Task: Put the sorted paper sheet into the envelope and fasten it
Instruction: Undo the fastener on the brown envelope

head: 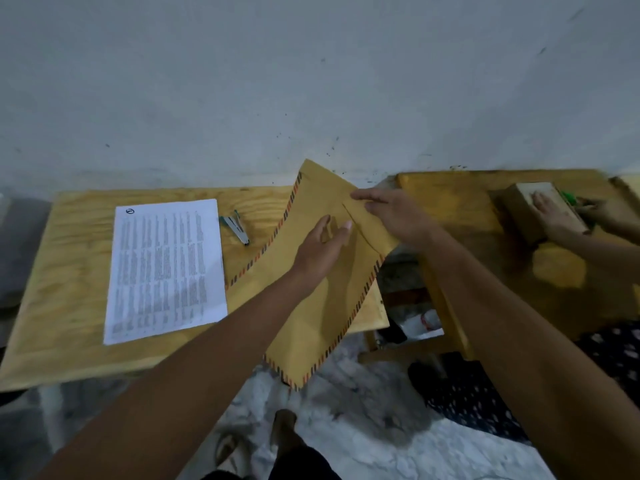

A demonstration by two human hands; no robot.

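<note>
One brown envelope (pixel 311 306) with red-and-dark striped edging, large, its far end bent upward, its near corner hanging off the front edge of the wooden table (pixel 69 289). Back side up, flap seam visible near the top. Left hand (pixel 323 249) lies flat on the middle of the envelope, fingers straight, gripping nothing. Right hand (pixel 391 211) sits on the raised top part by the flap, fingers stretched out; cannot tell if the thumb pinches the paper underneath. One printed paper sheet (pixel 166 268), white with dense columns of text, lies flat on the table left of the envelope, just apart from it. One stapler (pixel 237 228) between sheet and envelope, toward the wall. Second table (pixel 467 209) to the right, where another person's two hands (pixel 554 213) rest on one cardboard box (pixel 533 216).
</note>
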